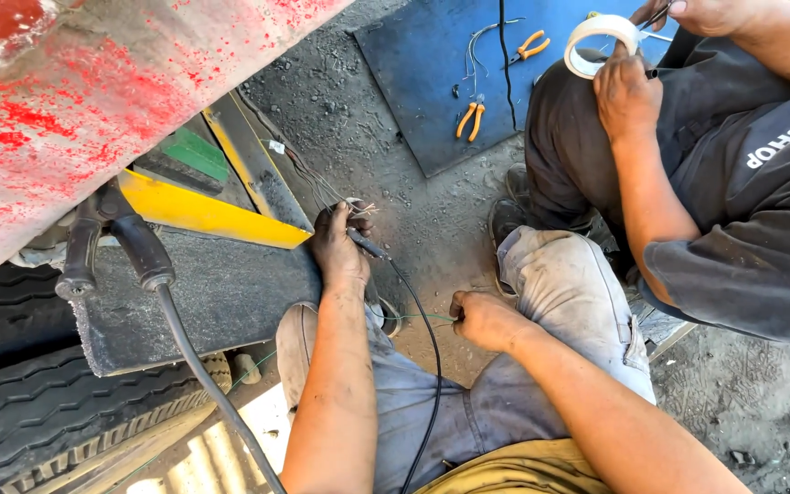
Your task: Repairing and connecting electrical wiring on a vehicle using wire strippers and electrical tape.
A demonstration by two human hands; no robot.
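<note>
Wires (358, 209) are what my left hand (340, 249) is closed on, a thin bundle of them with frayed ends, held up against the near end of the yellow strip (203, 212) under the red, paint-flecked body panel (93, 101); the fingers are curled tight round the bundle, and a black cable (418, 329) runs from that grip down across my lap towards me; my right hand (479, 318) sits well apart from the left, low by my right knee, shut in a loose fist on a thin greenish wire (413, 317) that stretches leftwards from it; whether that thin wire joins the bundle I cannot tell; to the left, a grey mud flap (203, 302) hangs in front of a black tyre (38, 402), and a thick black hose (185, 338) drops from a fitting beside it down to the near edge; the ground is dark, oily dirt (368, 110); far off lies a blue sheet (432, 73) with two orange-handled pliers (470, 119) on it and some loose wire; on my right another person crouches in dark work clothes, close beside my knee; one hand of theirs (625, 91) holds a roll of pale tape (601, 44), the other hand (706, 14) is at the far right edge with a small tool that I cannot make out.
</note>
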